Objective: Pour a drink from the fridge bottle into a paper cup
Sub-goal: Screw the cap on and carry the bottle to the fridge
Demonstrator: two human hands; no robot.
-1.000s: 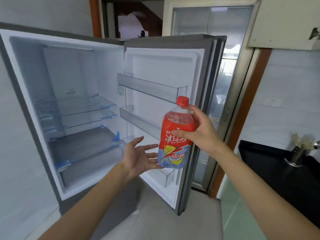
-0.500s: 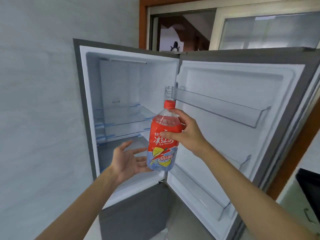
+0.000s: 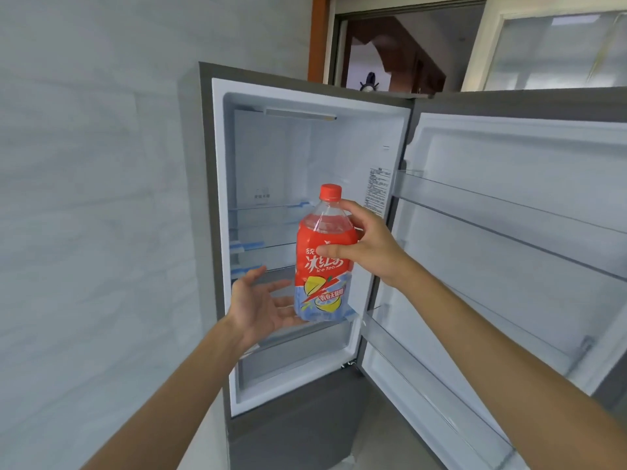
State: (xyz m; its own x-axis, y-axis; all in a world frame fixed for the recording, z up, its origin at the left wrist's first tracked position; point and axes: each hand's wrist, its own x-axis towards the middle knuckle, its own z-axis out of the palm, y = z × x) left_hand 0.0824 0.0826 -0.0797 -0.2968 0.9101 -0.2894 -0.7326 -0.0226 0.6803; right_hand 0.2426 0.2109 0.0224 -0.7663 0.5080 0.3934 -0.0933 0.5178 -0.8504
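Right at the open grey fridge (image 3: 217,232), my right hand (image 3: 369,245) grips the upright red-capped plastic ice-tea bottle (image 3: 324,262); my left hand (image 3: 261,305) waits flat-palmed beside its base.

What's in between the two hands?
The bottle, in the head view. The right hand grips its top half; the open left hand sits by its base.

A grey fridge (image 3: 207,198) is standing against a pale tiled wall (image 3: 95,198), its door (image 3: 509,157) hanging wide open to the right. Glass shelves (image 3: 264,212) are spanning its white interior, and a printed label (image 3: 377,191) is showing on the inner right wall. Clear racks (image 3: 492,212) are running across the door. A small dark figure (image 3: 369,83) is perching at the fridge's top edge, before a wood-framed doorway (image 3: 317,35).
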